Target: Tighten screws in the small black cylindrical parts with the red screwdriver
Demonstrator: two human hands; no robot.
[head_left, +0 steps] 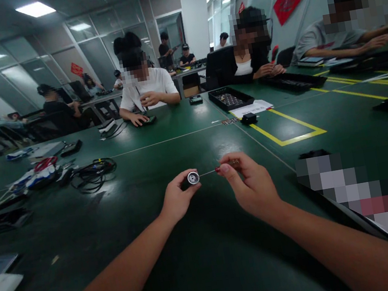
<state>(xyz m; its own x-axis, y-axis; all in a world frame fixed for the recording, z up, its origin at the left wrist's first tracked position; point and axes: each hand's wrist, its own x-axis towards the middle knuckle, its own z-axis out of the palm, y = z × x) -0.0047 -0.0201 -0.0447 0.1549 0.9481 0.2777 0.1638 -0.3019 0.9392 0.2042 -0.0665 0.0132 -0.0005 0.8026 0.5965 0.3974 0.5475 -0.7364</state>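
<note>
Two hands over the green table [181, 155]: left hand [177, 198] pinches a short dark cylinder [192, 178], round end facing the camera; right hand [254, 182] pinches a screwdriver [218, 169] by its handle — shaft runs sideways, leftward to the cylinder's side. Tip contact: can't tell. Containers, both beyond the hands — gridded black tray [234, 105] holds small bits, unidentifiable; longer tray [300, 89], contents unclear.

Glass partitions [91, 47] under bright ceiling lights [35, 9]
</note>
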